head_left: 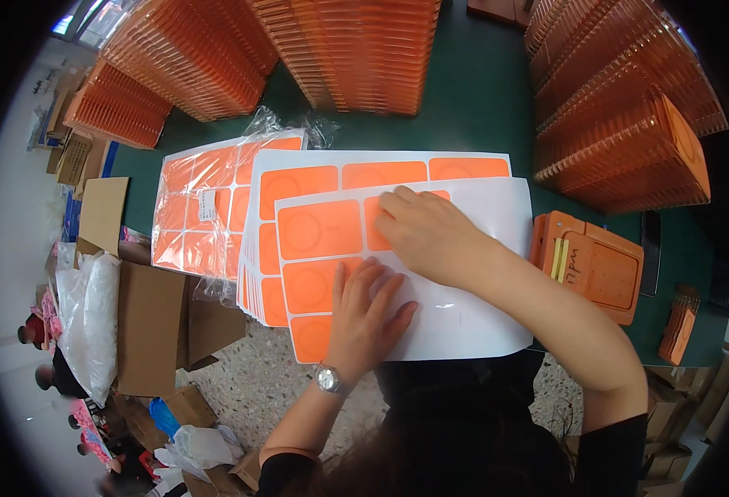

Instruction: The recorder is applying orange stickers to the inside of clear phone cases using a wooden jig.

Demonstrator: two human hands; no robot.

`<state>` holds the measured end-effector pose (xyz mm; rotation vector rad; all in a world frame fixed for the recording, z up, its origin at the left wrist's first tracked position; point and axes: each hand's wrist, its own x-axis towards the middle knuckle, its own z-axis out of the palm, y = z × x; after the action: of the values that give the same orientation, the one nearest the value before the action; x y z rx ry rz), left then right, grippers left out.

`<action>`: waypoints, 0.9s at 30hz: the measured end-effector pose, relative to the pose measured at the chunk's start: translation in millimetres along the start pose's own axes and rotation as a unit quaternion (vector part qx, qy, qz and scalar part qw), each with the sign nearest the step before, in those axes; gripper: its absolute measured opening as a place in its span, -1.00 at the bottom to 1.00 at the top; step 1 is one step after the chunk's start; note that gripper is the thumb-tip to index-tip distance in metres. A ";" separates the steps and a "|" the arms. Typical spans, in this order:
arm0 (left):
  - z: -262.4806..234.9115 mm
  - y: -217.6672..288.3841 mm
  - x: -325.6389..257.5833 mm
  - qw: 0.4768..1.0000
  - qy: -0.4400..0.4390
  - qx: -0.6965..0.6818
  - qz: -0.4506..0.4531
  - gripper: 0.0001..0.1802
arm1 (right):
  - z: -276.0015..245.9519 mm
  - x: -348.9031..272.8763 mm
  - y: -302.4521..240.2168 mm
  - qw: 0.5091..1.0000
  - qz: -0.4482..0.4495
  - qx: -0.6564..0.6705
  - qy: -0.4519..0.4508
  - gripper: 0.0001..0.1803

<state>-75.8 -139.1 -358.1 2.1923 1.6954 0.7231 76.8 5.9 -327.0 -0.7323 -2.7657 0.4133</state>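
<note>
The top sheet of orange stickers [464, 282] lay on a stack of like sheets [257, 248] at the near edge of the green table [480, 91], its right part already bare white backing and its left part carrying rounded orange labels. The left hand [364, 311] rested flat on that sheet with fingers spread, pressing it down over the lower orange labels and gripping nothing; a wristwatch [329, 379] showed at its wrist. The right hand [426, 232] lay across the upper part of the sheet, fingertips bent down onto an orange label near the top; whether they pinched its edge could not be told. Just left of the stack sat a clear plastic bag of more orange sticker sheets [199, 215]. To the right, beside the sheet, lay a flat orange plastic part [596, 269]. Tall stacks of orange trays [356, 50] crowded the far side of the table, and cardboard boxes [149, 323] stood on the floor at the left.
</note>
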 end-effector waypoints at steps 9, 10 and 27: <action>-26.6 -26.4 52.6 0.998 -0.020 0.056 -0.012 -0.13 | 8.2 28.2 1.1 0.977 0.152 0.146 0.012 -0.80; -25.0 -28.1 53.2 0.999 -0.025 0.030 -0.028 -0.06 | 10.8 30.0 2.1 0.981 0.146 0.129 0.010 -0.79; -19.1 -28.0 51.9 0.997 -0.027 0.074 -0.005 0.10 | 1.4 -0.9 14.8 0.964 0.108 0.226 0.091 -0.71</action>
<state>-99.5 -83.3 -345.0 2.2772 1.7844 0.5452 83.7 17.6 -333.3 -0.8983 -2.3008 0.9331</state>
